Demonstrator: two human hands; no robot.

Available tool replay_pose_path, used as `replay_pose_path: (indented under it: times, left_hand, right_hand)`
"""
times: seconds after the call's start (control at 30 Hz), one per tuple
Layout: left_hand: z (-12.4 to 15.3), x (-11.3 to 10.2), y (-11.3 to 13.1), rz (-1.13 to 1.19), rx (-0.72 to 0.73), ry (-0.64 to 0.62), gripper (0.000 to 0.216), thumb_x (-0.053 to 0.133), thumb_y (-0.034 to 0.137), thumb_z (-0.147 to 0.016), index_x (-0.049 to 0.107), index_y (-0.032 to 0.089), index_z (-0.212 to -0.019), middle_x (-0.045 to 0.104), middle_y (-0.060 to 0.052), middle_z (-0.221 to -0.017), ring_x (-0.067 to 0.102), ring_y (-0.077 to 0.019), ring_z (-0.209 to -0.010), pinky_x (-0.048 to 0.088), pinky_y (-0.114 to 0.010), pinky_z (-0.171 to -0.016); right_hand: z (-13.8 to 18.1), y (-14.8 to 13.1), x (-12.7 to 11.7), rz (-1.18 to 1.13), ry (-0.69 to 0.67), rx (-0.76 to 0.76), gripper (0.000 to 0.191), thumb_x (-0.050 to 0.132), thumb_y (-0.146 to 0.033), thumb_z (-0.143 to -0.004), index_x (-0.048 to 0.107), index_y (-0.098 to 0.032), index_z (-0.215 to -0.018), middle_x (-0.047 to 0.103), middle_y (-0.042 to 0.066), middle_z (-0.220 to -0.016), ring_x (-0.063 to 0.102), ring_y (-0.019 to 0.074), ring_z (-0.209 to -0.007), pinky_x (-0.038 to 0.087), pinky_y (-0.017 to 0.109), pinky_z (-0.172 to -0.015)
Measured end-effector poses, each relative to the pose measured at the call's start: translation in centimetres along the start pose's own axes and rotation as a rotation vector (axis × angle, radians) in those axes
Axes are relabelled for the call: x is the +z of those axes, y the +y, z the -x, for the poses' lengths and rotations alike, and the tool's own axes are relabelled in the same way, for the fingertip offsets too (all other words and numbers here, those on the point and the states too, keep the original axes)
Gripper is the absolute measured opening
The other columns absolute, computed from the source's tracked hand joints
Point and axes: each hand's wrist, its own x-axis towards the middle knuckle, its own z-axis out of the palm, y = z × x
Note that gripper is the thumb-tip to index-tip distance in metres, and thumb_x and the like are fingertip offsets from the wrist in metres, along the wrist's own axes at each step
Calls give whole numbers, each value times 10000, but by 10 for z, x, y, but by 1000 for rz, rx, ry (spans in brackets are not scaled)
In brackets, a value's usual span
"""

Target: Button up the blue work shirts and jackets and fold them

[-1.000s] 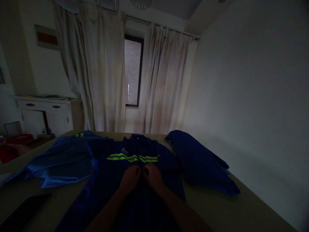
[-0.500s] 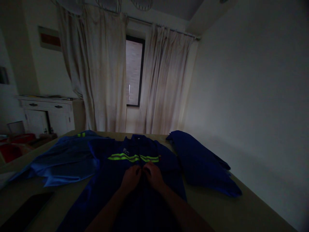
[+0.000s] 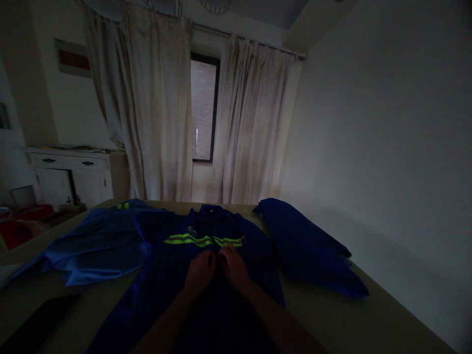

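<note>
A dark blue work jacket with two yellow-green reflective stripes across the chest lies flat, front up, on a beige table. My left hand and my right hand rest side by side on the jacket's front closure, just below the stripes. Their fingers are curled and pinch the fabric edges at the centre line. The room is dim, so I cannot tell whether a button or a zip is held.
A lighter blue garment lies spread at the left, a folded dark blue garment at the right. A dark flat object sits near the front left table edge. Curtains, a window and a white cabinet stand behind.
Both hands stay together on the jacket's front closure, with only tiny finger shifts. The view wobbles slightly.
</note>
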Motion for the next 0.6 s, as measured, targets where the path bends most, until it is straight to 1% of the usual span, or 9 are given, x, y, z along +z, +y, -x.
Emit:
replay_pose_path:
  times: [0.13, 0.2, 0.3, 0.37, 0.47, 0.53, 0.6]
  left_hand:
    - [-4, 0, -2, 40, -33, -43, 254, 476, 223, -991, 699, 212, -870, 759, -37, -927, 693, -171, -871, 385, -251, -722]
    - [-7, 0, -3, 58, -65, -50, 257, 478, 237, -990, 713, 213, -888, 766, -33, -917, 700, -168, -855, 380, -244, -695]
    - [-8, 0, -1, 75, -115, -36, 288, 450, 268, -1006, 716, 202, -921, 769, -42, -915, 707, -172, -845, 377, -243, -669]
    - [-7, 1, 1, 83, -115, -28, 298, 439, 284, -1018, 714, 205, -935, 771, -40, -921, 710, -170, -848, 383, -243, -677]
    - [-5, 0, 1, 83, -62, -20, 239, 483, 266, -1009, 706, 217, -939, 769, -25, -970, 702, -162, -887, 399, -238, -737]
    - [-4, -1, 0, 73, -30, -16, 172, 530, 248, -987, 698, 217, -964, 762, -22, -992, 694, -157, -900, 404, -232, -761]
    - [-3, -2, -1, 54, -13, -18, 124, 569, 248, -967, 688, 212, -980, 753, -17, -963, 686, -152, -867, 405, -229, -740]
  right_hand:
    - [0, -1, -1, 12, -9, -23, 139, 515, -222, -1008, 645, -214, -960, 606, 52, -1027, 607, 193, -933, 461, 284, -846]
    - [-1, 0, -1, -9, 2, -49, 153, 511, -260, -1016, 644, -209, -958, 608, 55, -1009, 606, 201, -938, 463, 295, -849]
    - [-2, 2, -1, -65, 38, -70, 122, 534, -257, -990, 640, -206, -961, 624, 64, -1014, 614, 214, -959, 471, 316, -877]
    - [-3, 5, 0, -84, 68, -38, 79, 567, -229, -948, 643, -208, -952, 642, 70, -1007, 618, 227, -970, 476, 334, -896]
    - [-4, 7, 1, -91, 105, 47, 78, 609, -188, -881, 661, -208, -936, 668, 76, -999, 626, 248, -983, 475, 361, -917]
    - [-5, 8, 1, -101, 108, 96, 91, 622, -177, -855, 673, -209, -924, 683, 72, -996, 634, 256, -992, 471, 370, -929]
    - [-5, 7, 0, -114, 96, 123, 95, 623, -171, -846, 680, -215, -908, 691, 59, -986, 639, 254, -995, 469, 367, -930]
